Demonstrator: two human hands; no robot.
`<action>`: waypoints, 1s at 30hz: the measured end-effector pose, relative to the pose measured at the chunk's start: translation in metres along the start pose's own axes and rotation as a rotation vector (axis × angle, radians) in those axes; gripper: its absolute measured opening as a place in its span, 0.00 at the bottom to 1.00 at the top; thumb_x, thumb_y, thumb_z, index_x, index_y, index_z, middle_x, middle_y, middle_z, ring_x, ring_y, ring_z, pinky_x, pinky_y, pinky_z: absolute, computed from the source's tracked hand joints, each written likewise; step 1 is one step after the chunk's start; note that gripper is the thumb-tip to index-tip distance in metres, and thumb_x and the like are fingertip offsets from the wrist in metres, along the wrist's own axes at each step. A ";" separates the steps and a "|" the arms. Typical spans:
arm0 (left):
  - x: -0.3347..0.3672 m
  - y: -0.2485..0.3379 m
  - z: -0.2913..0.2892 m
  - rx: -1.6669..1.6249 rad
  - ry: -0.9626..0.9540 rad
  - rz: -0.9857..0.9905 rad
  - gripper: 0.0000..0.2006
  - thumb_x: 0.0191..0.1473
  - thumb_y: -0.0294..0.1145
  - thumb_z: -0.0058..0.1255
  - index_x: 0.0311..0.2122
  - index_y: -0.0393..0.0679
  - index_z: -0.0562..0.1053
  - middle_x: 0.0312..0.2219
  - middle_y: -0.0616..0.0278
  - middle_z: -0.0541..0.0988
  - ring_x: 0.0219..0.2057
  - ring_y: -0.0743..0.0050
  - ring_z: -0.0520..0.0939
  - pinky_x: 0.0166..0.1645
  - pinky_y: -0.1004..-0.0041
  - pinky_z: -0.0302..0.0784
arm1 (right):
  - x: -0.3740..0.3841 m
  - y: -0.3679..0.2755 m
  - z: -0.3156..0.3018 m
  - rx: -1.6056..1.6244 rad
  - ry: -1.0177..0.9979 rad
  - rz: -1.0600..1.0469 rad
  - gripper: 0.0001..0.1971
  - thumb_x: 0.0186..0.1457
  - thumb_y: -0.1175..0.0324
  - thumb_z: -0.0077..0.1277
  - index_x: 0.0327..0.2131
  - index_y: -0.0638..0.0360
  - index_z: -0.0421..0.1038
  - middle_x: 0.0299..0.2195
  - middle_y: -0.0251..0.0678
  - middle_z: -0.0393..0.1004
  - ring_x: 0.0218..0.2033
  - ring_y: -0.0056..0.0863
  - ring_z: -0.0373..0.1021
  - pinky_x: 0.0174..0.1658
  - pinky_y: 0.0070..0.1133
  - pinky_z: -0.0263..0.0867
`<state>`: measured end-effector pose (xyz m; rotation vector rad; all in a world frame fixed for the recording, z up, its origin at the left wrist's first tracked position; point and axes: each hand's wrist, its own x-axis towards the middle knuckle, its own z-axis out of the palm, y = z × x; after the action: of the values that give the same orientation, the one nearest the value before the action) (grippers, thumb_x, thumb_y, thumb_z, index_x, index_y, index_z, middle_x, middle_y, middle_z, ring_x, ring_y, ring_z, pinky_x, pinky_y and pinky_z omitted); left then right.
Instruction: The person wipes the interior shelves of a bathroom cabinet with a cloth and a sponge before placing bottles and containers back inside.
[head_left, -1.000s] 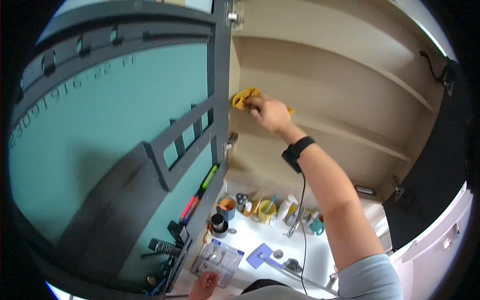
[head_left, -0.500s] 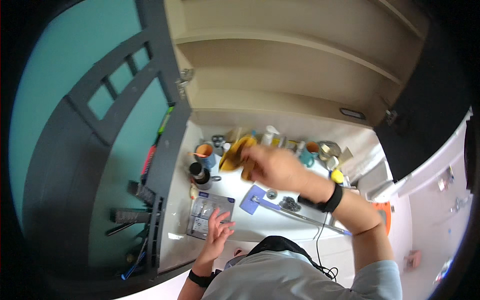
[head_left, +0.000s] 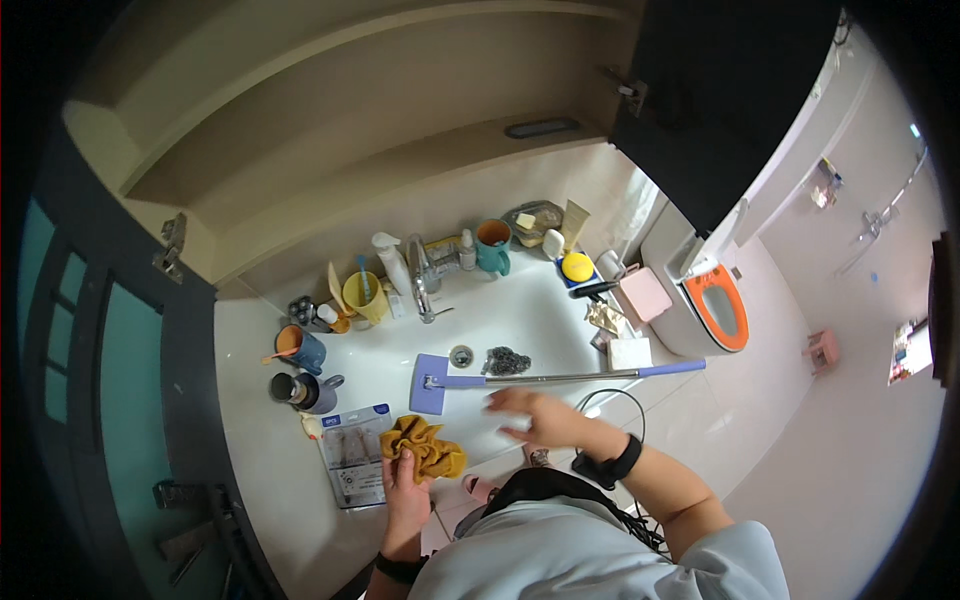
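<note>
A crumpled mustard-yellow cloth (head_left: 424,447) is in my left hand (head_left: 405,500), its thumb pressed on the fold, over a flat clear-fronted package (head_left: 355,452) on the counter. My right hand (head_left: 540,416) holds nothing; its fingers are apart and a little blurred, just on the near side of a flat-headed mop. The mop's lavender head (head_left: 430,384) lies in the white sink (head_left: 400,345), and its metal handle (head_left: 560,379) runs to the right across the rim. A dark, crinkled clump (head_left: 507,361) sits behind the handle, beside the drain (head_left: 461,356).
Cups, a blue mug (head_left: 302,350), a yellow cup (head_left: 366,298), a teal mug (head_left: 493,248) and bottles line the sink around the faucet (head_left: 422,280). Above is an open cabinet (head_left: 380,150) with a dark door (head_left: 720,110). Right stands a toilet with an orange seat (head_left: 728,308).
The cloth came down from over the back of the sink and passed from my right hand to my left. My right hand drew back towards me, and the view swung right.
</note>
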<state>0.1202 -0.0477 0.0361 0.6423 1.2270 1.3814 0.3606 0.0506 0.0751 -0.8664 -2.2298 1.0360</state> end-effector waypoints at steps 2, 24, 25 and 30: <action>-0.002 0.014 0.005 -0.019 0.069 -0.053 0.18 0.53 0.37 0.44 0.49 0.50 0.60 0.45 0.64 0.65 0.45 0.69 0.68 0.43 0.63 0.68 | -0.037 0.062 -0.024 -0.125 0.195 0.270 0.16 0.41 0.74 0.54 0.37 0.60 0.69 0.37 0.41 0.70 0.39 0.38 0.67 0.43 0.26 0.63; 0.022 0.025 0.029 -0.060 0.395 0.020 0.18 0.52 0.36 0.44 0.49 0.52 0.60 0.46 0.67 0.65 0.48 0.69 0.66 0.45 0.56 0.62 | -0.126 0.192 -0.131 -0.168 0.566 0.844 0.28 0.30 0.69 0.65 0.37 0.71 0.65 0.34 0.45 0.69 0.33 0.29 0.68 0.36 0.21 0.65; 0.023 0.026 0.029 -0.075 0.372 0.034 0.18 0.52 0.36 0.44 0.49 0.51 0.60 0.46 0.67 0.65 0.47 0.69 0.66 0.45 0.56 0.62 | -0.117 0.177 -0.127 -0.084 0.643 0.755 0.22 0.33 0.71 0.64 0.33 0.71 0.67 0.27 0.38 0.71 0.26 0.22 0.67 0.29 0.17 0.64; 0.026 0.032 0.033 -0.107 0.350 0.098 0.19 0.53 0.31 0.42 0.51 0.50 0.58 0.47 0.64 0.65 0.48 0.67 0.66 0.46 0.60 0.66 | -0.050 0.092 -0.118 0.222 0.590 0.462 0.19 0.37 0.71 0.60 0.34 0.65 0.64 0.30 0.35 0.69 0.31 0.19 0.65 0.34 0.17 0.63</action>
<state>0.1321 -0.0079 0.0685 0.3989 1.3973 1.6796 0.5037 0.1144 0.0582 -1.4071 -1.4301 1.0261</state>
